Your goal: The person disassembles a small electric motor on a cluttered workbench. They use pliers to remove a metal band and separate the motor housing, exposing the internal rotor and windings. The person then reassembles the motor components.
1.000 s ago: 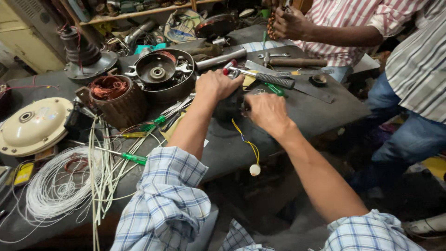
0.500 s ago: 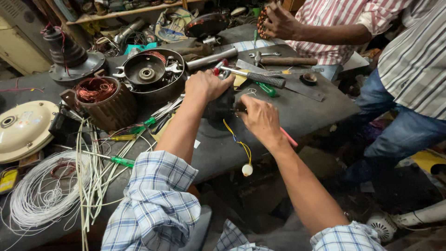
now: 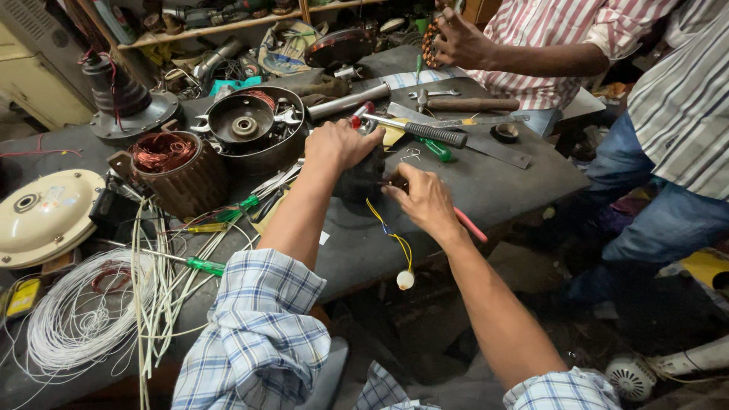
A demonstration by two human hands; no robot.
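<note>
left hand (image 3: 339, 144) on black part (image 3: 363, 179), right hand (image 3: 425, 201) beside

left hand (image 3: 342, 144) curled, right hand (image 3: 425, 199) pinching

Blue-and-white checked sleeves (image 3: 258, 334), yellow and blue wires (image 3: 391, 228) ending in a white plug (image 3: 405, 280), copper-red winding (image 3: 163, 152), cream cover (image 3: 45, 212), green-handled screwdrivers (image 3: 205, 266), dark grey tabletop (image 3: 501, 182)

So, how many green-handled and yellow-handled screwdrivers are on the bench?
Green screwdrivers: 3
Yellow screwdriver: 1
Total: 4
</note>
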